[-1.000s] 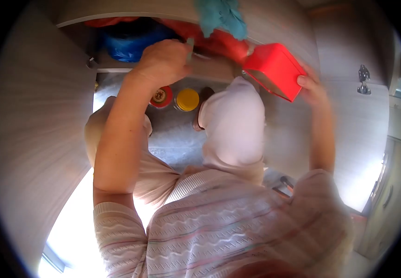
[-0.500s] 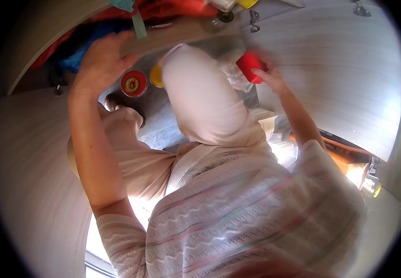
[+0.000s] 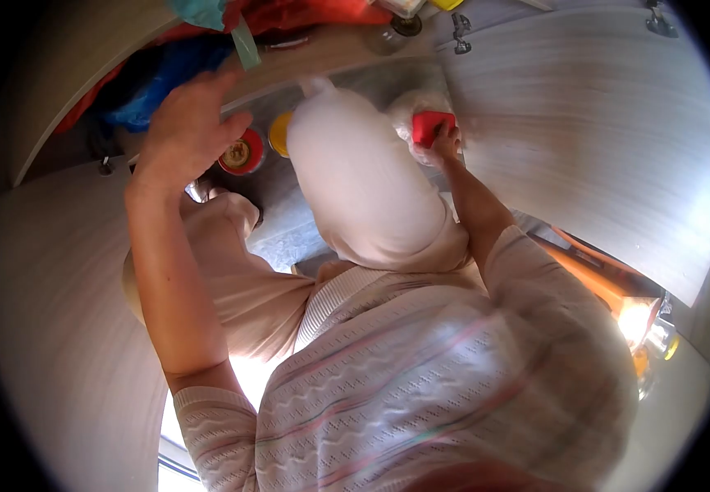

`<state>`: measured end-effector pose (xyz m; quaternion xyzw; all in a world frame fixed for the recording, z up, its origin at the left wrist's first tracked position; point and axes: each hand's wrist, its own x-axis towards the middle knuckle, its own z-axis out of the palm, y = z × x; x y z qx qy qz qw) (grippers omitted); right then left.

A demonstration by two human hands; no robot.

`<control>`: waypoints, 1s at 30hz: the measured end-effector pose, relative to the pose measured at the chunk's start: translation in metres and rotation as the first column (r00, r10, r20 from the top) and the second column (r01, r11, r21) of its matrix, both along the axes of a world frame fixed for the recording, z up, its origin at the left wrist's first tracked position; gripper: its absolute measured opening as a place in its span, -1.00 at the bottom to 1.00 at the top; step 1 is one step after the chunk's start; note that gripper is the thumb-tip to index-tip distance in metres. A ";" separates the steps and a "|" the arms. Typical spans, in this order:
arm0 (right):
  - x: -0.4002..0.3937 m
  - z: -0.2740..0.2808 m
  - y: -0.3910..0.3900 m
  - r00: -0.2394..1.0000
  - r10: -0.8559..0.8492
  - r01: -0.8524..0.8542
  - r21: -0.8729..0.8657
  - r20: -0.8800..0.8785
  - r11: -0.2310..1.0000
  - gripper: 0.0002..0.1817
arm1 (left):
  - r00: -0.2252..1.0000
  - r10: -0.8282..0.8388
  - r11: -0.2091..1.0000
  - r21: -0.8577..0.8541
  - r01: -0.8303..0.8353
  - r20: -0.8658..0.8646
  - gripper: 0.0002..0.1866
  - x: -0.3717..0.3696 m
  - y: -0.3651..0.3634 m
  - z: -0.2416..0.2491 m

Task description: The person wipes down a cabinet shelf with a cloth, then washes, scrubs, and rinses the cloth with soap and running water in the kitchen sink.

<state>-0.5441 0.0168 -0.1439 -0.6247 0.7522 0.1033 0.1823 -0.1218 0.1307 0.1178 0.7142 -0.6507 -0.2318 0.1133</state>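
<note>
My right hand [image 3: 445, 149] grips a small red box [image 3: 432, 128] low beside the right cabinet door. A crumpled clear plastic bag [image 3: 404, 111] lies on the floor just behind the box. My left hand [image 3: 191, 123] is raised near the cabinet's front edge, thumb apart from the fingers and nothing visible in it; its fingertips are blurred. Just right of that hand, a round red-rimmed container [image 3: 246, 154] stands on the floor, partly covered by my thumb. A yellow-topped container [image 3: 278, 135] is partly hidden by my knee.
Open cabinet doors stand on the right [image 3: 584, 139] and left [image 3: 59, 312]. Blue plastic [image 3: 154, 86] and red plastic [image 3: 314, 16] fill the shelf, with a glass jar [image 3: 383, 38] at its edge. An orange drawer or box [image 3: 593, 271] is behind my right arm.
My right hand has moved left and slightly down with the red box, towards the plastic bag, and the box has turned. My left hand stays nearly in place; the view has shifted slightly.
</note>
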 end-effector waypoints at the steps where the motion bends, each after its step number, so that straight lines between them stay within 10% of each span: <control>1: 0.000 0.001 -0.005 1.000 0.013 -0.013 0.025 0.011 1.000 0.14 | 1.000 -0.002 1.000 -0.020 0.002 -0.012 -0.55 0.000 0.000 0.000; 12: -0.002 -0.042 -0.040 0.976 -0.153 0.146 0.058 0.152 0.988 0.20 | 1.000 -0.007 0.999 -0.032 0.006 -0.013 -0.55 -0.007 0.000 -0.002; 16: -0.001 0.021 -0.055 0.957 0.248 -0.240 0.068 -0.152 0.968 -0.08 | 1.000 0.009 1.000 -0.023 -0.009 -0.001 -0.56 -0.006 0.000 0.001; 20: 0.044 0.126 -0.065 0.817 0.314 -0.293 -0.120 0.483 0.948 -0.57 | 1.000 0.026 0.999 -0.020 -0.026 -0.005 -0.56 -0.005 0.005 0.001; 23: 0.154 0.249 -0.044 0.480 0.686 -0.394 -0.564 0.547 0.726 -0.79 | 0.999 0.026 1.000 0.017 -0.026 -0.023 -0.55 -0.007 0.007 0.006; 24: 0.196 0.285 -0.040 0.315 0.902 -0.437 -0.798 0.296 0.415 -0.79 | 1.000 0.022 1.000 0.019 -0.022 -0.022 -0.55 -0.008 0.007 0.007; 26: 0.268 0.330 -0.041 0.128 0.992 -0.558 -0.827 0.001 0.073 -0.61 | 1.000 0.021 1.000 0.023 -0.021 -0.011 -0.55 -0.009 0.006 0.008; 30: 0.420 0.279 -0.084 0.172 0.974 -0.752 -0.659 -0.146 0.035 -0.32 | 1.000 0.021 1.000 0.016 -0.021 -0.001 -0.60 -0.005 0.003 0.005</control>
